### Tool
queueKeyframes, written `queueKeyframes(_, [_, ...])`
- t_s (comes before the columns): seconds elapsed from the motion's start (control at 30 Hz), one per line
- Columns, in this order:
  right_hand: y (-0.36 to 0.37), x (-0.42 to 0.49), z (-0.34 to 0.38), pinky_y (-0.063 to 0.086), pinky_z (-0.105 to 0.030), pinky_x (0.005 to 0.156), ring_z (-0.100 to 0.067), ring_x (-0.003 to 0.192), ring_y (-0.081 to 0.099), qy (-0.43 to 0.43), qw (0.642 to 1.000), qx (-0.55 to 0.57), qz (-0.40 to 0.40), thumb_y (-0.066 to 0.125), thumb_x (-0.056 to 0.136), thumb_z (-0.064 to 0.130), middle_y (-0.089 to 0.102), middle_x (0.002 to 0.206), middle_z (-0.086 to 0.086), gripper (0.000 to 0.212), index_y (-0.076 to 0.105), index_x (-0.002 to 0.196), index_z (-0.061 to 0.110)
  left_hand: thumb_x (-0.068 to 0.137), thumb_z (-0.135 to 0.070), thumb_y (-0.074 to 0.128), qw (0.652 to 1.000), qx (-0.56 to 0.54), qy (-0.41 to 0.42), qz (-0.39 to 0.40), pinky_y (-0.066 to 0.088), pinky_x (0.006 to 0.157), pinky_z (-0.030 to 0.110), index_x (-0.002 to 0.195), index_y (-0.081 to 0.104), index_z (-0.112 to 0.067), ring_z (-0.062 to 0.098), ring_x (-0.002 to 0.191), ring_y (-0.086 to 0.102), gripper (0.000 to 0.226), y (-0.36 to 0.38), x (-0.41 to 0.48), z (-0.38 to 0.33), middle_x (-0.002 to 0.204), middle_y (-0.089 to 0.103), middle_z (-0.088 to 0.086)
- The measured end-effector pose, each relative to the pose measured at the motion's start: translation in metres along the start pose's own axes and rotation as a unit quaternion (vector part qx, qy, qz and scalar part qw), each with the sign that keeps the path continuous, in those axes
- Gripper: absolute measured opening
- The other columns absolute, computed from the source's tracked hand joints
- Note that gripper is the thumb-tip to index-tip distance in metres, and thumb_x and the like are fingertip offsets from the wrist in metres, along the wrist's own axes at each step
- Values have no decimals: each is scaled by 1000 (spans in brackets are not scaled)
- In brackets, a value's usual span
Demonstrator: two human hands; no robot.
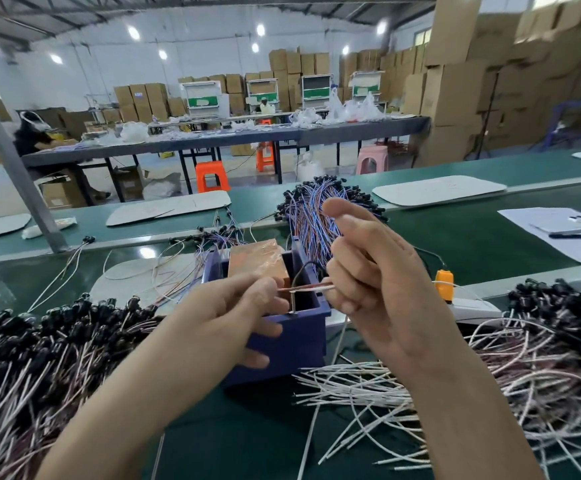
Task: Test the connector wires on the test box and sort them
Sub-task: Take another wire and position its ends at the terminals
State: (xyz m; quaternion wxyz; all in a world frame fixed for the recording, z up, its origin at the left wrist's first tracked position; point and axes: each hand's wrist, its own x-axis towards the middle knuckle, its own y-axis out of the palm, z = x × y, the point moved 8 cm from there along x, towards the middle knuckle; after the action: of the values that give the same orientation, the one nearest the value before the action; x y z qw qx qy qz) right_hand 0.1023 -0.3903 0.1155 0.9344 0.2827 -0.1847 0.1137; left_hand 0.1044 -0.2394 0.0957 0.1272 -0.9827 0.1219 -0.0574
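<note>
A blue test box (292, 336) stands on the green bench in front of me, with a tape-wrapped brown block (257, 259) in its back half and a metal probe (294, 299) in its front compartment. My left hand (233, 313) pinches one end of a thin connector wire (308, 288) stretched level over the box. My right hand (368, 271) holds the wire's other end with curled fingers. Heaps of black-headed connector wires lie at my left (39, 351) and right (541, 341). A blue-and-red bundle (311, 216) sits behind the box.
Loose white wires (358, 386) fan out below the box. An orange plug (444, 284) sits in a white power strip (472, 310) at right. Papers and a pen (578, 236) lie far right. A grey post (15, 171) rises at left. Another bench, stools and cartons fill the background.
</note>
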Motion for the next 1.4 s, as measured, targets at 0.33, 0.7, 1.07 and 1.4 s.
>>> queueKeyframes(0.33, [20, -1, -28, 33, -17, 37, -4, 36, 25, 81, 994, -43, 56, 49, 103, 15, 32, 51, 9, 28, 75, 112, 21, 92, -18, 58, 962, -126, 175, -169, 59, 66, 23, 104, 74, -25, 15, 89, 74, 21, -50, -9, -30, 101, 77, -2])
queueKeyframes(0.7, [10, -6, -57, 29, -11, 37, -3, 33, 44, 181, 935, -305, 28, 49, 106, 23, 75, 110, -9, 21, 63, 120, 30, 104, -12, 50, 947, -12, 208, -244, 59, 66, 20, 107, 69, -33, 8, 81, 71, 29, -63, -7, -22, 97, 76, -12])
queueKeyframes(1.07, [7, -2, -76, 48, -29, 79, 0, 84, 62, 119, 865, -485, 50, 52, 98, 54, 72, 93, 17, 30, 61, 122, 40, 103, -1, 48, 992, 32, 94, -84, 57, 83, 20, 104, 71, -21, 8, 88, 73, 31, -31, 12, 4, 92, 78, -3])
queueKeyframes(1.4, [34, -2, -74, 54, -38, 71, -19, 88, 70, -1, 774, -633, -33, 59, 90, 57, 72, 93, 8, 47, 25, 120, 42, 101, -3, 51, 974, -47, 107, -192, 55, 67, 20, 100, 72, -24, 5, 82, 73, 30, -35, 8, -4, 89, 78, -10])
